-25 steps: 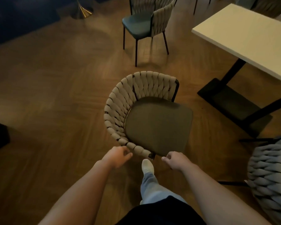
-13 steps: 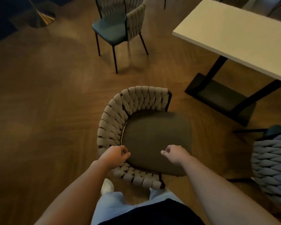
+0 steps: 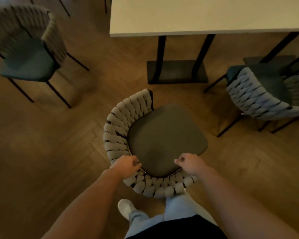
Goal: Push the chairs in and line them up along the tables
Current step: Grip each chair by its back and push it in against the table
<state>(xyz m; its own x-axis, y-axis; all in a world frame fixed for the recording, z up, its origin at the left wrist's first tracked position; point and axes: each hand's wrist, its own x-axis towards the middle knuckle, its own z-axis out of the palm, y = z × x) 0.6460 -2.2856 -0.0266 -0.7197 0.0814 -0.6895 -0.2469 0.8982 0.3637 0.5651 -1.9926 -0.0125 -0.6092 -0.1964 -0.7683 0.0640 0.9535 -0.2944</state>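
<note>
At far left a dark-seated woven chair [image 3: 27,54] stands out on the herringbone floor [image 3: 41,152], well apart from the desk [image 3: 205,16], blurred in this view. My left hand [image 3: 126,165] holds a narrow grip curled over the woven backrest [image 3: 121,128] of the middle chair [image 3: 164,135], at the near-left bend of its rim. My right hand [image 3: 190,163] curls over the same rim at the near-right, where the weave ends by the seat cushion [image 3: 166,137]. The two hands sit about level, neither clearly nearer the chair than the other.

The chair lies directly ahead of both grips, between me and the desk, with bare floor between its seat and the desk's black base plate [image 3: 177,71]. Its open front points far and to the right, at an angle to the desk's near edge rather than square to it. By my reading, the coming push has to go straight away from me toward the desk while swinging the seat front leftward, so the left hand would drive less and the right more.

At far right a third chair with a paler woven back [image 3: 259,99] stands by the desk's other base, turned at its own angle, not yet lined up.
</note>
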